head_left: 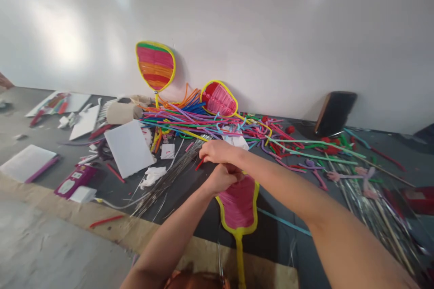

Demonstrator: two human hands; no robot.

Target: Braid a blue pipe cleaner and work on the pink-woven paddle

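A pink hand fan (237, 205) with a yellow pipe-cleaner rim and yellow handle lies below my hands, its handle pointing toward me. My left hand (222, 179) is closed at the fan's upper edge, fingers curled over it. Just beyond, my right hand (219, 151) reaches across with its fingers curled in a pinch. A short red piece (199, 165) shows under its fingertips; whether it is held or lies on the table I cannot tell. The fan's top is hidden by my hands and right forearm.
Behind my hands lies a heap of coloured pipe cleaners (183, 119). A striped fan (156, 65) and a red-pink fan (219, 98) lean by the white wall. A phone (335, 113) stands at right. White card (129, 148), purple box (75, 179) and wires (162, 185) lie left.
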